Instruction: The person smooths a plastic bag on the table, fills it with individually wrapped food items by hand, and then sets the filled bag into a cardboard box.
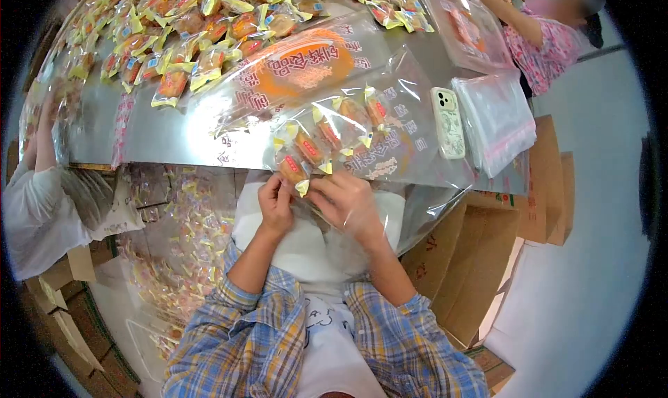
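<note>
A row of several wrapped pastries (306, 146), in clear packets with yellow ends and red labels, lies along a large clear printed plastic bag (403, 130) at the table's front edge. My left hand (276, 207) is closed in a pinch at the bag's edge, beside the nearest wrapped pastry (292, 168). On the other side of this packet is my right hand (346, 202), its fingers curled against the packet's yellow end. Loose clear plastic hangs around my right wrist. Exactly what the fingertips grip is partly hidden.
Many wrapped pastries (209, 33) are heaped at the back left. A phone (448, 123) and a stack of clear bags (495, 123) lie on the right. Cardboard boxes (463, 266) stand beside my right leg. Co-workers sit at the left (49, 203) and far right (546, 53).
</note>
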Available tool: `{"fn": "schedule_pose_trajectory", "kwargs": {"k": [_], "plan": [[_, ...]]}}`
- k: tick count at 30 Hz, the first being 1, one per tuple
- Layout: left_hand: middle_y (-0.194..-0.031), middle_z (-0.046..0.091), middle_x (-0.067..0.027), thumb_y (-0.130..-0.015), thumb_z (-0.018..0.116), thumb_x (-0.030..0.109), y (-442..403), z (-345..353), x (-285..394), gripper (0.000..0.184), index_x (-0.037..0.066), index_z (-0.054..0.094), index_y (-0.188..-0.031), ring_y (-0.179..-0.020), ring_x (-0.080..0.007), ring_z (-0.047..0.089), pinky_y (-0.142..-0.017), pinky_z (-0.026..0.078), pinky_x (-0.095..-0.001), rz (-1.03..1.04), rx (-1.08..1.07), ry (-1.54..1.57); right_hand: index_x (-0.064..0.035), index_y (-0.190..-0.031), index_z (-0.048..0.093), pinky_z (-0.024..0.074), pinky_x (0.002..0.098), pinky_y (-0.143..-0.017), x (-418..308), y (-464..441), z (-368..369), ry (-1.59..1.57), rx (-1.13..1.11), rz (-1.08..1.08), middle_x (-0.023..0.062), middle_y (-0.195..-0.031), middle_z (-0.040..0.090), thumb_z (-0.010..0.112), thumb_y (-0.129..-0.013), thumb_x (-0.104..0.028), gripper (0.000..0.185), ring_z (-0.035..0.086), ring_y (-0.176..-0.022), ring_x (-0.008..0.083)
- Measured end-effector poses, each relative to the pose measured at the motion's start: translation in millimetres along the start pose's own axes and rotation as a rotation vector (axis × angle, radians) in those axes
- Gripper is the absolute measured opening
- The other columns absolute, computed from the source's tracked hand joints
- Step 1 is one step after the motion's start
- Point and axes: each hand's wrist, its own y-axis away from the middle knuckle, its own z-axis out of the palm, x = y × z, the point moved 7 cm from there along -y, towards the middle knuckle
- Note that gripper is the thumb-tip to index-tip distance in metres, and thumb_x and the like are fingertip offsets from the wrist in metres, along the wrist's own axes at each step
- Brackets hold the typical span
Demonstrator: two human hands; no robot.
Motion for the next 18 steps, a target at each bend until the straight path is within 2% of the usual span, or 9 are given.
{"fn": "schedule_pose_trajectory", "kwargs": {"k": [7,10,13,18], "plan": [[-0.069,0.053,0.0042,-0.099,0.053,0.006,-1,-6,0,0.017,0.003,0.059,-0.083,-0.060,-0.0038,0.044,-0.053,0.033,-0.0227,-0.093,0.024,-0.023,-0.0080,-0.101,0.075,0.0511,0.0397,-0.061,7,-7,13,-0.022,0.047,0.050,0.0091,-0.077,0.064,0.078,-0.083,-0.009,0.018,0.064,-0.068,0.0290],[-0.070,0.053,0.0043,-0.098,0.054,0.005,-1,-9,-4,0.016,0.004,0.059,-0.083,-0.060,-0.0036,0.045,-0.053,0.034,-0.0223,-0.081,0.032,-0.048,-0.0090,-0.100,0.075,0.0524,0.0395,-0.058,3,-1,14,0.072,0.051,-0.041,0.0092,-0.073,0.062,0.078,-0.084,-0.015,0.018,0.065,-0.064,0.0276],[-0.070,0.054,0.0046,-0.099,0.055,0.005,0,-10,-2,0.016,0.004,0.059,-0.083,-0.061,-0.0037,0.046,-0.054,0.035,-0.0217,-0.094,0.039,-0.026,-0.0091,-0.099,0.075,0.0519,0.0380,-0.056,10,24,0,0.005,0.107,0.025,0.0089,-0.072,0.066,0.077,-0.085,-0.014,0.014,0.064,-0.060,0.0275],[-0.071,0.056,0.0050,-0.100,0.057,0.007,0,-9,5,0.017,0.003,0.060,-0.084,-0.060,-0.0033,0.047,-0.055,0.037,-0.0207,-0.087,0.067,-0.037,-0.0054,-0.091,0.075,0.0508,0.0348,-0.057,17,81,-52,0.191,0.070,0.060,0.0066,-0.076,0.072,0.079,-0.080,-0.004,0.011,0.066,-0.061,0.0249]]}}
